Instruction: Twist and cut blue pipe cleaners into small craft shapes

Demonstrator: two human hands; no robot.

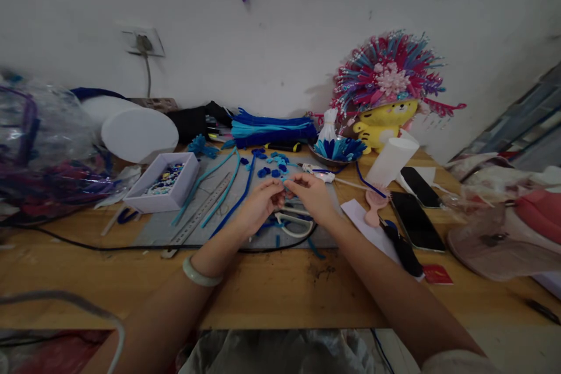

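Note:
My left hand point(263, 205) and my right hand point(312, 196) meet over the grey mat point(151, 232), fingertips pinched together. Between them shows a small light blue piece of pipe cleaner point(286, 177), mostly covered by the fingers. Just beyond lie several small blue pipe cleaner pieces point(275, 173). White-handled scissors point(298, 228) rest under my hands. To the left are long pipe cleaners in light blue point(224, 187) and dark blue point(245, 191), beside a metal ruler point(201, 210).
A white box of beads point(189, 190) stands left. Behind are bundled blue pipe cleaners point(272, 128) and a bowl point(326, 159) of blue-tipped pieces. A yellow plush toy point(385, 120) wears a colourful headdress point(381, 70). At right lie a pink brush point(373, 207) and phones point(418, 222). A black cable point(87, 244) crosses the table.

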